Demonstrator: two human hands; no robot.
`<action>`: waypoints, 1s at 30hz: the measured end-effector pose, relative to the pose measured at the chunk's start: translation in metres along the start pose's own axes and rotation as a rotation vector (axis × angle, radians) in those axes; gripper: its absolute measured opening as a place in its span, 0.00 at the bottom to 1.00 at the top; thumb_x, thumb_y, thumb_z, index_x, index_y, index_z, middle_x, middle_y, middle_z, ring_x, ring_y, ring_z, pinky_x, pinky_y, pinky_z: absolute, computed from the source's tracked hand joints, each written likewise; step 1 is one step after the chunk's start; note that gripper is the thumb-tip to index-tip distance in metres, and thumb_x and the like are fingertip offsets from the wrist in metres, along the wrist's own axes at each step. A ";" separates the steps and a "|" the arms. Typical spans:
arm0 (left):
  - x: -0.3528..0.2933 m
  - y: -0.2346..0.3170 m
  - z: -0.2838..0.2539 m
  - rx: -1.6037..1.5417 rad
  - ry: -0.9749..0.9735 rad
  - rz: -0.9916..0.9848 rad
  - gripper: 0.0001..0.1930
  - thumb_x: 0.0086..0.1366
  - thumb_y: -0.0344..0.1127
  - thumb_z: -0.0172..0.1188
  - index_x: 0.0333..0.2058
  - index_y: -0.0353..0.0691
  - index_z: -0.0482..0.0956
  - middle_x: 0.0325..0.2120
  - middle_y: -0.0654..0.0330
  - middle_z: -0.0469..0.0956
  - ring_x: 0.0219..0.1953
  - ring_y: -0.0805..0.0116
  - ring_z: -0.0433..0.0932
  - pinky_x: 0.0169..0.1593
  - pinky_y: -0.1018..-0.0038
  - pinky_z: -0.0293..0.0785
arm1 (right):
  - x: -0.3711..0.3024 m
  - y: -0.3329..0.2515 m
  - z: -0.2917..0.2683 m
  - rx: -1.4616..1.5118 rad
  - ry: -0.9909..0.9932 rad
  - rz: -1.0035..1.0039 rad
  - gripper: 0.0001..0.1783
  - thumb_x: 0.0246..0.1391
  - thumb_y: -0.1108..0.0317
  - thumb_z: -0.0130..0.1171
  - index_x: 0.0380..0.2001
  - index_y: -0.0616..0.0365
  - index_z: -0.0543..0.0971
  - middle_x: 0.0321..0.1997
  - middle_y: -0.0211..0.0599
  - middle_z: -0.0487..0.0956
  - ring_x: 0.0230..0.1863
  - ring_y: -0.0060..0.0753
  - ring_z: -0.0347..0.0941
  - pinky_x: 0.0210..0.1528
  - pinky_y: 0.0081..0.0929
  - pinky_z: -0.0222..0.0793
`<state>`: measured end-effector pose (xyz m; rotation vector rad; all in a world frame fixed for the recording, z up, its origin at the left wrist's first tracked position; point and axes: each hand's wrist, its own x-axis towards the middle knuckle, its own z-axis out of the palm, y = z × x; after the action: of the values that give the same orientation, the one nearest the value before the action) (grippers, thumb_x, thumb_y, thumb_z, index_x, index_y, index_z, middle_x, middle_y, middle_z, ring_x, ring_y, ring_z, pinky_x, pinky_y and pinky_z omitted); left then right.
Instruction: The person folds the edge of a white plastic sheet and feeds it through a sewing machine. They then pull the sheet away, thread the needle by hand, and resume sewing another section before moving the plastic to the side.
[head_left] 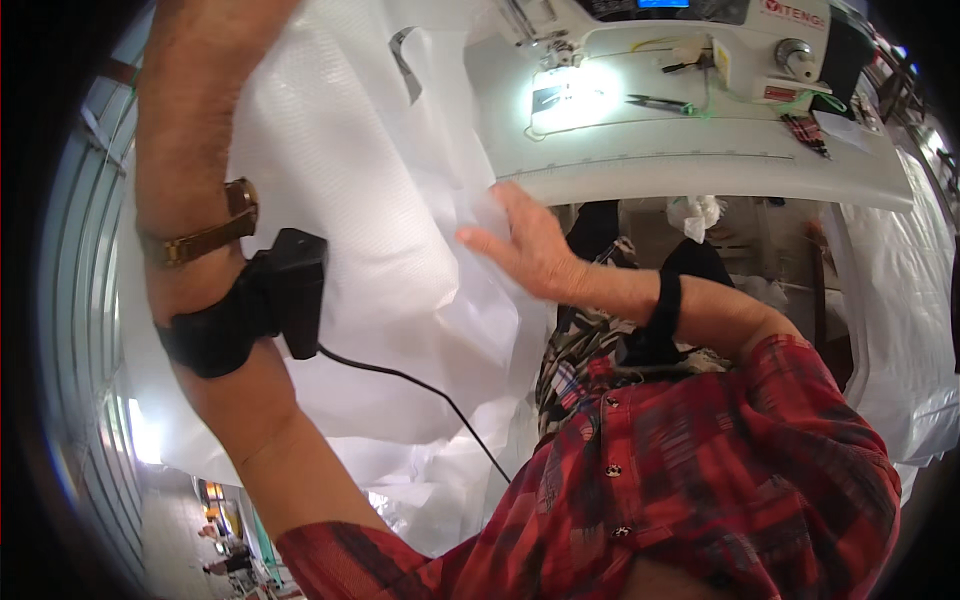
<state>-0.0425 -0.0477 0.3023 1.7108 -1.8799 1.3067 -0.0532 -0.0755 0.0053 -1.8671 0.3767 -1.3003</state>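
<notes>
A large white woven plastic sheet [340, 200] is spread in front of me, folded and creased, and hangs down toward my lap. My left hand [205, 65] reaches far forward at the left over the sheet; its fingers lie beyond the top edge and are hidden. My right hand [530, 245] is at the sheet's right edge, near the front of the sewing table, with thumb and fingers apart; nothing shows in its grip. Behind it stands a white sewing machine [690, 45], its lamp lighting the needle area.
On the machine bed [640, 175] lie thread snips [660, 104] with green on the handle and a scrap of plaid cloth [806, 133]. More white sheeting [905, 310] hangs at the far right. A black cable [420, 382] runs from the box strapped to my left forearm.
</notes>
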 end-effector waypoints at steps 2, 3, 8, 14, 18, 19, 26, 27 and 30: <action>0.011 -0.001 0.000 -0.121 0.046 -0.025 0.11 0.57 0.32 0.63 0.17 0.33 0.81 0.10 0.66 0.73 0.15 0.80 0.71 0.18 0.81 0.62 | 0.001 -0.009 -0.011 0.138 -0.095 0.087 0.21 0.56 0.54 0.57 0.40 0.62 0.71 0.37 0.49 0.75 0.36 0.52 0.72 0.40 0.39 0.68; 0.016 0.013 -0.003 -0.137 0.016 0.039 0.08 0.59 0.32 0.62 0.24 0.33 0.82 0.13 0.66 0.75 0.16 0.79 0.72 0.20 0.81 0.66 | 0.001 0.004 -0.014 0.189 -0.021 0.156 0.20 0.56 0.53 0.56 0.37 0.63 0.72 0.33 0.50 0.75 0.33 0.52 0.71 0.39 0.40 0.68; 0.043 -0.085 -0.001 0.070 -0.234 0.095 0.17 0.63 0.42 0.56 0.35 0.29 0.78 0.24 0.53 0.78 0.27 0.71 0.74 0.35 0.74 0.69 | 0.000 -0.019 -0.103 0.538 -0.176 0.430 0.25 0.64 0.52 0.48 0.18 0.58 0.70 0.16 0.26 0.69 0.20 0.18 0.63 0.22 0.23 0.59; -0.038 -0.237 0.056 0.034 0.340 -0.089 0.11 0.63 0.37 0.56 0.36 0.34 0.76 0.30 0.53 0.76 0.29 0.59 0.73 0.33 0.68 0.68 | -0.053 -0.046 -0.242 0.260 0.069 0.004 0.23 0.66 0.57 0.45 0.20 0.59 0.70 0.19 0.17 0.65 0.25 0.10 0.57 0.25 0.18 0.58; -0.044 -0.273 0.118 -0.058 0.560 -0.203 0.17 0.63 0.47 0.59 0.25 0.39 0.79 0.24 0.55 0.79 0.27 0.54 0.77 0.31 0.59 0.71 | -0.115 0.025 -0.294 0.018 0.652 0.354 0.21 0.64 0.58 0.47 0.23 0.64 0.72 0.19 0.32 0.70 0.26 0.14 0.60 0.27 0.23 0.63; -0.030 -0.273 0.143 -0.106 0.574 -0.193 0.16 0.63 0.47 0.59 0.25 0.39 0.79 0.25 0.55 0.79 0.27 0.54 0.77 0.32 0.59 0.71 | -0.136 0.053 -0.305 -0.125 0.749 0.415 0.21 0.62 0.57 0.50 0.22 0.64 0.72 0.19 0.38 0.72 0.24 0.15 0.60 0.26 0.24 0.62; 0.044 -0.254 0.247 -0.270 0.600 -0.150 0.16 0.64 0.47 0.57 0.29 0.38 0.79 0.27 0.54 0.79 0.30 0.53 0.77 0.34 0.59 0.71 | -0.309 0.153 -0.339 -0.245 0.620 1.463 0.25 0.56 0.50 0.50 0.28 0.66 0.80 0.36 0.50 0.81 0.40 0.52 0.77 0.45 0.45 0.71; 0.044 -0.256 0.250 -0.262 0.580 -0.149 0.16 0.64 0.47 0.57 0.29 0.38 0.79 0.28 0.53 0.79 0.30 0.53 0.77 0.35 0.60 0.71 | -0.312 0.147 -0.333 -0.636 0.445 1.469 0.22 0.54 0.53 0.51 0.28 0.63 0.81 0.37 0.48 0.81 0.41 0.49 0.78 0.45 0.45 0.71; 0.019 -0.280 0.239 -0.180 0.473 -0.149 0.16 0.64 0.47 0.56 0.31 0.38 0.79 0.29 0.53 0.79 0.31 0.52 0.77 0.36 0.60 0.70 | -0.315 0.150 -0.349 -1.307 -0.189 1.290 0.16 0.49 0.55 0.52 0.28 0.54 0.84 0.35 0.45 0.81 0.40 0.48 0.78 0.41 0.49 0.72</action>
<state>0.2891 -0.2095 0.3026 1.2842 -1.5160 1.2989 -0.4661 -0.1244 -0.2613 -1.8475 2.2136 0.1737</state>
